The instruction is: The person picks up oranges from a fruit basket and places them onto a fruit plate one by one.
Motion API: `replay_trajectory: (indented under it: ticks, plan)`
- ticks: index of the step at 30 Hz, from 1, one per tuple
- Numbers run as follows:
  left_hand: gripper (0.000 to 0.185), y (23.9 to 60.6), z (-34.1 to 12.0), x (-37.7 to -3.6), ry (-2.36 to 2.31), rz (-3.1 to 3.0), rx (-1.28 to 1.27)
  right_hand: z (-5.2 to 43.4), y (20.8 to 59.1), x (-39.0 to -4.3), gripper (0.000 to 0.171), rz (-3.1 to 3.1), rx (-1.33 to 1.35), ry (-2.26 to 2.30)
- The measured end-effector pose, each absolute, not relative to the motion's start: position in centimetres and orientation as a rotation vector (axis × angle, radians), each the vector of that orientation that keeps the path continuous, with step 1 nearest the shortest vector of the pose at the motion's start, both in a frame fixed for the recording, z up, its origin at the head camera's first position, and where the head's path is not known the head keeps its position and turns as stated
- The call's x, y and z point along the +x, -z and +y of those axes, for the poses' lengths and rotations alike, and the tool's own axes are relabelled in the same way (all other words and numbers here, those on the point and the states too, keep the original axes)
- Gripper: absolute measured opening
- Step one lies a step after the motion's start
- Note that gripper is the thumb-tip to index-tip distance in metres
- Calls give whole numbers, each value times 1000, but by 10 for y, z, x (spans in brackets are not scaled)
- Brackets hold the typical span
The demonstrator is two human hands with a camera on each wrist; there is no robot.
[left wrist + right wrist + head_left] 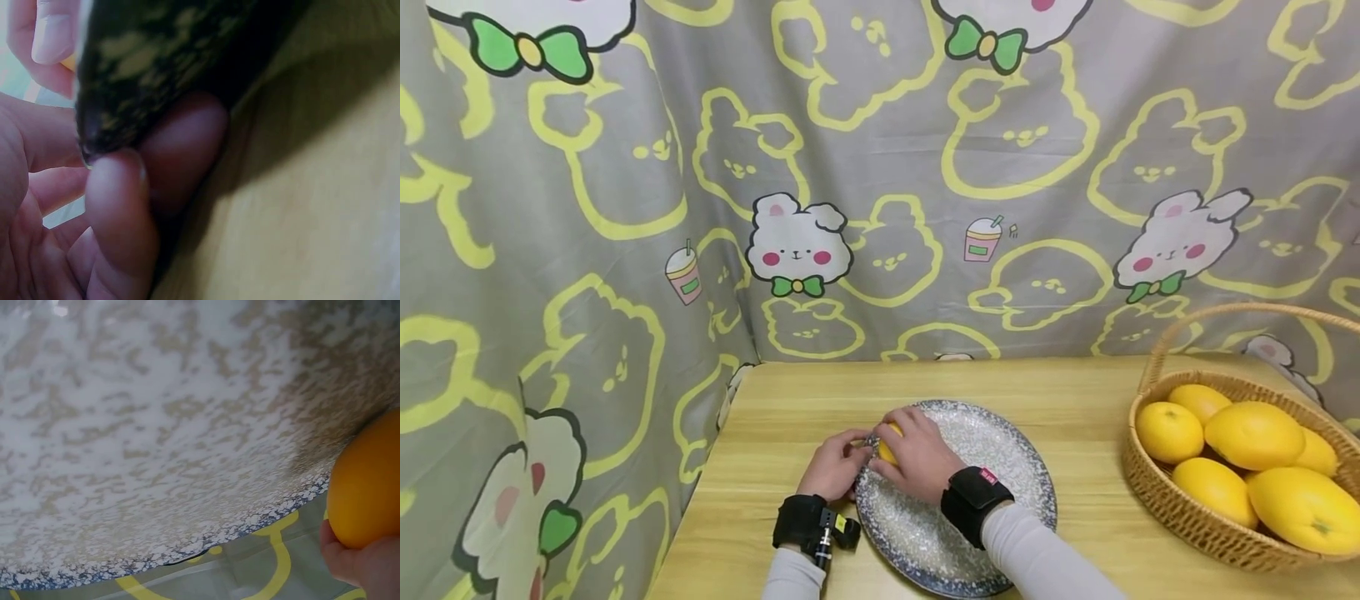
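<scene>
"Yellow fruit (pixel 887 448): in the head view, which hand is nearer?"

"The right hand (pixel 917 457), curved over it at the left side of the speckled plate (pixel 958 550). The left hand (pixel 835 468) sits just left of the fruit, at the plate's rim."

"Its long axis?"

"Can't tell; fingers cover most of it. Beneath the plate is a wooden table (pixel 722 533). A basket (pixel 1153 508) of more fruit stands well to the right, and a patterned curtain (pixel 887 154) hangs behind and along the left."

"From the left wrist?"

"Left fingers pinch the rim, one lying against its dark underside. A sliver of yellow shows by other fingertips."

"And the right wrist?"

"Fruit at the picture's right edge, overlapping the rim, with fingers gripping its lower side. Whether it touches the plate, I can't tell."
</scene>
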State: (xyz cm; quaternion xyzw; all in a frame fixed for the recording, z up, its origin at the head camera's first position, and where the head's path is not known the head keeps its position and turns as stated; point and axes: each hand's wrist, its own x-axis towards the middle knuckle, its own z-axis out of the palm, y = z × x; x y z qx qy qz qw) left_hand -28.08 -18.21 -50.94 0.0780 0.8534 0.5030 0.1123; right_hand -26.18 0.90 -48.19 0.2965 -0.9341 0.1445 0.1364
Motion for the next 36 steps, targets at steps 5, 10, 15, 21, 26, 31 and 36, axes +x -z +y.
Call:
replay_trajectory:
  ticks: [5, 10, 15, 21, 26, 31, 36]
  plan:
    - [39, 510, -183, -281, -1480, 2493, 215, 6, 483, -262, 39, -2727, 857, -552]
    - [40, 508, -183, -282, -1489, 2494, 215, 2, 482, -264, 37, -2676, 872, -530]
    - [39, 505, -182, -282, -1487, 2488, 208, 1, 481, -263, 37, -2687, 872, -496]
    - [40, 506, -181, -282, -1483, 2486, 195, 2, 482, -262, 37, -2699, 866, -455]
    - [39, 508, -181, -282, -1480, 2488, 191, 2, 485, -262, 38, -2701, 867, -483]
    - [39, 510, -181, -283, -1475, 2486, 189, 4, 486, -261, 38, -2705, 867, -495]
    - [39, 510, -181, -283, -1473, 2486, 186, 4, 487, -261, 38, -2695, 867, -507]
